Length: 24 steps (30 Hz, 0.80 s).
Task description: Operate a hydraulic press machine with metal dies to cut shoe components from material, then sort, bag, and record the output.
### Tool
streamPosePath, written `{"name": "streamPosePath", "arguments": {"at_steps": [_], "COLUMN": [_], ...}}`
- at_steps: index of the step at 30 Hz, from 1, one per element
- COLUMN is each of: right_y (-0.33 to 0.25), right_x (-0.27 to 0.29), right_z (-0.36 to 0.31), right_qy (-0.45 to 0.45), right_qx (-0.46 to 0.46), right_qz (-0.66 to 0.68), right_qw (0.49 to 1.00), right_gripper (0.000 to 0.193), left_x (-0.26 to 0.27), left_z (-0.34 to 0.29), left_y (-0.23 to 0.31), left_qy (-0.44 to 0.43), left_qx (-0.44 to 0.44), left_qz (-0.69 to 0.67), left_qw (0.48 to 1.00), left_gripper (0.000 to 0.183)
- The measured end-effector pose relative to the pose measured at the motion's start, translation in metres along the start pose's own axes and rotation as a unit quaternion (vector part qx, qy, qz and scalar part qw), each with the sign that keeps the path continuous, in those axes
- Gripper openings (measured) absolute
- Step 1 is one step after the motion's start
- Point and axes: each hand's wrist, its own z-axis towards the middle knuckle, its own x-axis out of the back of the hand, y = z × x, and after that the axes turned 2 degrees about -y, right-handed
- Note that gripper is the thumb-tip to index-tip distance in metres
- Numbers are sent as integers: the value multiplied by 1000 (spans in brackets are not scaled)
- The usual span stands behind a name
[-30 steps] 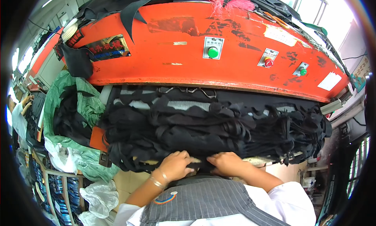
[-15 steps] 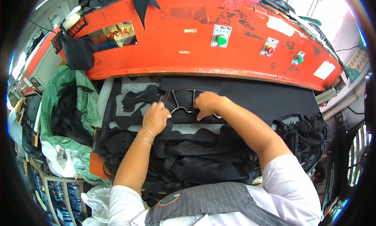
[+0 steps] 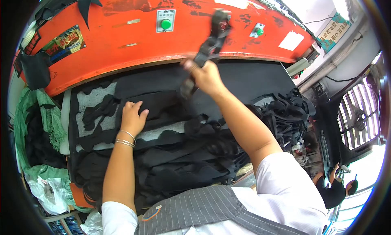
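My right hand point(image 3: 207, 78) is closed around a metal cutting die point(image 3: 209, 47), a long frame with a wavy edge. The die is raised and tilted in front of the orange machine, blurred by motion. My left hand point(image 3: 133, 119) rests on the black sheet material point(image 3: 161, 106) with its fingers apart, holding nothing. Beside that hand lie curved black cut pieces point(image 3: 99, 112) on the grey bed point(image 3: 87, 98). A smooth black sheet point(image 3: 244, 78) extends to the right under the machine's beam.
The orange press beam point(image 3: 122, 47) with a green button point(image 3: 165, 24) spans the far side. Heaped black scraps point(image 3: 175, 161) lie nearest me; more strips point(image 3: 285, 112) hang at the right. A green sack point(image 3: 51, 112) stands at left. Another person point(image 3: 332, 190) is at far right.
My right hand has lifted the die off the black sheet. My left hand has let go of it and opened. The view has swung to the right.
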Motion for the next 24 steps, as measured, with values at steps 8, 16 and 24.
{"name": "streamPosePath", "arguments": {"at_steps": [8, 16, 24], "right_y": [85, 63, 152], "right_x": [24, 102, 205], "right_z": [-8, -29, -78], "right_qy": [314, -53, -247], "right_qx": [-400, -113, -67], "right_qz": [273, -143, -264], "right_qw": [817, 982, 930], "right_gripper": [10, 68, 59], "left_x": [-40, -105, -111], "left_z": [36, -20, -18], "left_y": [138, 134, 139], "left_qy": [-92, 126, 165], "left_qx": [-60, 17, 32], "left_qz": [-58, 51, 31], "left_qw": [992, 991, 985], "left_gripper": [27, 25, 24]}}
